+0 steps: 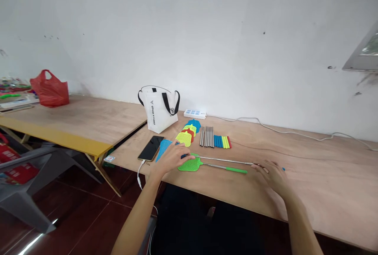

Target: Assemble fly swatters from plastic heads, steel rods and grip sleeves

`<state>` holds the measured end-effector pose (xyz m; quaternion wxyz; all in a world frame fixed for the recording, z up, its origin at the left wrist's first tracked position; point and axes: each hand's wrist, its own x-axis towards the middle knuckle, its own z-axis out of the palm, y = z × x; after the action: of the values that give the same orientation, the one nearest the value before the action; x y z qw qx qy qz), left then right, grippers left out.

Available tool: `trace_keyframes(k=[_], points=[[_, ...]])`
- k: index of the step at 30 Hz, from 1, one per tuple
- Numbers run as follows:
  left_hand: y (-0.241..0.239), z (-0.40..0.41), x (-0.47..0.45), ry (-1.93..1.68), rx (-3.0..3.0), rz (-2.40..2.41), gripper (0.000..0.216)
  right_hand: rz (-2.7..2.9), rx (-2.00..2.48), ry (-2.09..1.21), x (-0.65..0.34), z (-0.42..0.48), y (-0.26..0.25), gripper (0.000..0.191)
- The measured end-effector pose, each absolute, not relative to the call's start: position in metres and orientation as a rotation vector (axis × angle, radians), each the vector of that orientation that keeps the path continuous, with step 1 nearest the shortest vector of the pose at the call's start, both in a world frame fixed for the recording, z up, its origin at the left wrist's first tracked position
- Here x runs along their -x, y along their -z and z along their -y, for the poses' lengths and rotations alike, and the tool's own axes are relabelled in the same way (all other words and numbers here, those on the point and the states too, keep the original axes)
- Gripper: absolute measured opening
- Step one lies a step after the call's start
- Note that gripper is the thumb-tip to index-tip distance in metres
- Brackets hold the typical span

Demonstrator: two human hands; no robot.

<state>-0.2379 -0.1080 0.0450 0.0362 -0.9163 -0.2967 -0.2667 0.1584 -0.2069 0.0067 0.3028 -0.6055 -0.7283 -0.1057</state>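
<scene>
A blue fly swatter (163, 149) with a long thin metal rod lies crosswise between my hands, low over the table. My left hand (172, 157) is closed at the neck of its blue mesh head and covers part of it. At the other end, my right hand (272, 174) wraps the handle, whose blue tip pokes out beyond the fingers. Just below the rod rests a green fly swatter (190, 164) with a green grip. Beyond it are overlapping yellow, red and blue swatter heads (184, 139), a row of grey metal tubes (209, 137) and short coloured grips (222, 141).
A phone (151, 148) with a white cable lies left of my left hand. Behind it stand a white tote bag (159, 109) and a white power strip (195, 113) by the wall. A red plastic bag (50, 89) sits on the neighbouring table (88, 117).
</scene>
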Motion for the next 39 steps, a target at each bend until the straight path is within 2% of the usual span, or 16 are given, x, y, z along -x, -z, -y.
trace_keyframes(k=[8,12,13,17,22,26,32,39], points=[[-0.048,0.122,0.22,0.832,2.702,0.928,0.042,1.981,1.659,0.146,-0.136,0.208,-0.006,0.03],[-0.03,0.137,0.177,0.743,2.768,0.706,0.036,2.083,1.625,0.06,-0.099,0.205,-0.001,0.03],[-0.025,0.14,0.168,0.711,2.759,0.685,0.037,2.122,1.607,0.033,-0.089,0.204,0.0,0.025],[-0.013,0.143,0.16,0.674,2.811,0.658,0.035,2.272,1.545,-0.171,-0.062,0.2,0.0,0.04],[-0.02,0.135,0.177,0.607,2.885,0.695,0.036,2.25,1.52,-0.295,-0.05,0.198,-0.005,0.042],[-0.025,0.134,0.176,0.603,2.923,0.729,0.036,2.214,1.569,-0.212,-0.047,0.201,-0.005,0.044],[-0.034,0.146,0.17,0.864,2.768,0.859,0.036,2.127,1.634,-0.031,-0.051,0.206,-0.008,0.05],[-0.04,0.147,0.17,0.862,2.782,0.668,0.025,2.094,1.556,0.094,-0.055,0.213,-0.016,0.054]])
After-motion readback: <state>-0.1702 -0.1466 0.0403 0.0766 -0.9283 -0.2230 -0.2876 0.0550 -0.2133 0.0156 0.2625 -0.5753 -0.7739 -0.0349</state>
